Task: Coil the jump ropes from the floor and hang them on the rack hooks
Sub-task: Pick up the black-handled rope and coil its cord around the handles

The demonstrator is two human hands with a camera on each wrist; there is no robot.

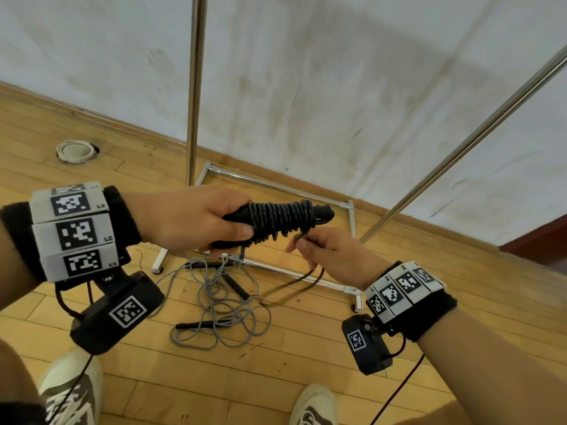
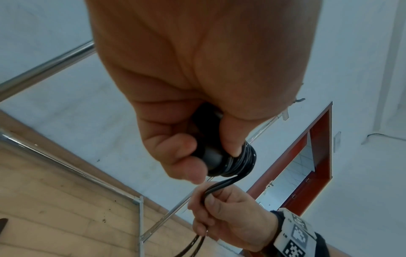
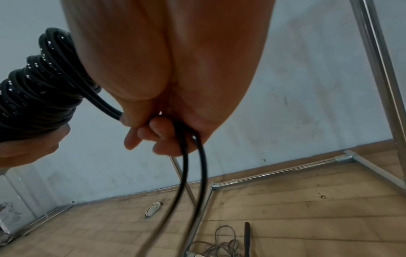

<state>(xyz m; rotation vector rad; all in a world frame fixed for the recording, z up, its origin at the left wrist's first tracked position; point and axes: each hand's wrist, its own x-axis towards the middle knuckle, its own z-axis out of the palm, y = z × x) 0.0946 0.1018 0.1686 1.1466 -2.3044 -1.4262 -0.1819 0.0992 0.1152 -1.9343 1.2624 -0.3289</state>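
Setting: bare indoor room, sparsely furnished, of activity-hall or storeroom kind. Evidence: pale wooden plank floor point(image 1: 306, 378), scuffed and speckled; white painted wall point(image 1: 337, 87) with grey smudges, meeting the floor at a wooden skirting board; chrome tubular garment rack point(image 1: 196, 87) standing against the wall; red-framed doorway point(image 2: 316, 156) at far right; round white floor fitting point(image 1: 75, 151) at far left.

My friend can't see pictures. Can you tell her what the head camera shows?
A left hand grips black handles wound with a black jump rope while the right hand pinches its loose end. Below, a grey jump rope lies tangled on the wooden floor.
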